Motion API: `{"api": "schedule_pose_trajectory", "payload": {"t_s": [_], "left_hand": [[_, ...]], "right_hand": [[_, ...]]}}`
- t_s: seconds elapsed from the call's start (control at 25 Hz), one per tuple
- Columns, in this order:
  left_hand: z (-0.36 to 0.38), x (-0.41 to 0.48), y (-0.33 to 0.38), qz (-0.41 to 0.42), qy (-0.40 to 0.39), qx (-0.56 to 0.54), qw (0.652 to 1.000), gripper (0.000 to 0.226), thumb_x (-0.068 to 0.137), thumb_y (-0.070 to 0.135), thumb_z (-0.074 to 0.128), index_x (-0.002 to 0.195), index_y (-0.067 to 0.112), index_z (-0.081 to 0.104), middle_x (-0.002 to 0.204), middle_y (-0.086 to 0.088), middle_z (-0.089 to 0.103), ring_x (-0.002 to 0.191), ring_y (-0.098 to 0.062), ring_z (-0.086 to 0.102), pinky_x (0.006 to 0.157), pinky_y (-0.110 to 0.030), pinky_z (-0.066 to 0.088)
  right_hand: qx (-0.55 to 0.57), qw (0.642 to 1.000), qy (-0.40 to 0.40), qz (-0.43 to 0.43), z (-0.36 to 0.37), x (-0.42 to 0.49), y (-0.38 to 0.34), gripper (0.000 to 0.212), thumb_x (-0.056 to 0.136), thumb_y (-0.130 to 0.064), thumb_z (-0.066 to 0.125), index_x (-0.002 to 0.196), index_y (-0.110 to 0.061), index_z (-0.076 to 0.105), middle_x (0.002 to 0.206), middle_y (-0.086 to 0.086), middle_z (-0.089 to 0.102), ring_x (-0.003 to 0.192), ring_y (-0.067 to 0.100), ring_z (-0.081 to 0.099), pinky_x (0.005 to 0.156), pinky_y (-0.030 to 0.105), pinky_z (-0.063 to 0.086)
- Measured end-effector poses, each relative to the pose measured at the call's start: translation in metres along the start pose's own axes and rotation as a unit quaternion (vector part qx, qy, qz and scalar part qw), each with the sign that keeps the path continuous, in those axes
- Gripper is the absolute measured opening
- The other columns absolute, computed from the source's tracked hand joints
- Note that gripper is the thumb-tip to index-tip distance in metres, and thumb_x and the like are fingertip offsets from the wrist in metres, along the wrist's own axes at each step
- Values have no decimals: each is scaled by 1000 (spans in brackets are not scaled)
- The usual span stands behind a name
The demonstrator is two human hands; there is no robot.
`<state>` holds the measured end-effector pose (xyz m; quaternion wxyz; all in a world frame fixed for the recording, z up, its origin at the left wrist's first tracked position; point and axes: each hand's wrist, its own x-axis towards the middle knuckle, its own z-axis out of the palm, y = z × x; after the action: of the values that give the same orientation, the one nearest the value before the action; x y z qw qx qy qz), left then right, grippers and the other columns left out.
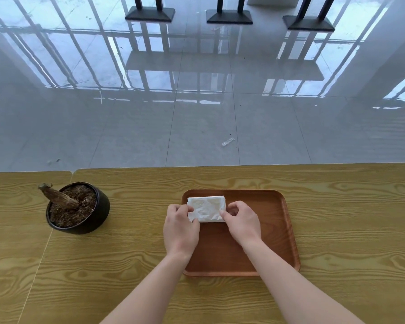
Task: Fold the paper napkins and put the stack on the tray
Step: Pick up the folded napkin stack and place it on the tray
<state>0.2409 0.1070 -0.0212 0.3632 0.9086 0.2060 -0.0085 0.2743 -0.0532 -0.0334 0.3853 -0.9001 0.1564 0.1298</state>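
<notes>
A stack of folded white paper napkins (206, 208) lies in the far left corner of a brown wooden tray (271, 230). My left hand (180, 228) grips the stack's left edge, thumb on top. On the other side, my right hand (242, 222) pinches the stack's right edge with fingers curled. Both forearms reach in from the bottom of the view. The near corners of the stack are hidden under my fingers.
A black pot (78, 208) filled with soil and a cut stump stands on the wooden table (348, 206) to the left of the tray. Beyond the table's far edge is a glossy tiled floor with a small wrapper (228, 141) and dark table bases (229, 16).
</notes>
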Motion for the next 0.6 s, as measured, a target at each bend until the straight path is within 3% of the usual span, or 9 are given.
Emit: {"api": "schedule_pose_trajectory", "payload": {"t_s": [0.2,0.28,0.6], "left_hand": [[-9,-2,-11,152,-50,110,981,30,78,9,76,107,15,68,109,0,56,99,-18,54,73,-29,50],[-11,0,-11,189,-55,166,966,27,78,9,75,104,14,68,108,-2,58,95,-21,55,73,-34,53],[-7,8,-3,220,-58,246,942,7,82,9,69,89,12,68,95,-4,60,78,-23,58,60,-37,53]], "right_hand": [[-80,993,-1,-91,-7,-14,16,34,77,-42,79,101,-30,59,89,-13,60,84,8,59,72,29,52],[-119,986,-1,-117,-6,-16,19,30,78,-39,79,97,-29,59,91,-12,59,87,9,57,72,29,51],[-174,977,5,-121,0,-7,14,16,85,-39,71,89,-29,59,88,-11,56,90,12,56,64,30,45]]}}
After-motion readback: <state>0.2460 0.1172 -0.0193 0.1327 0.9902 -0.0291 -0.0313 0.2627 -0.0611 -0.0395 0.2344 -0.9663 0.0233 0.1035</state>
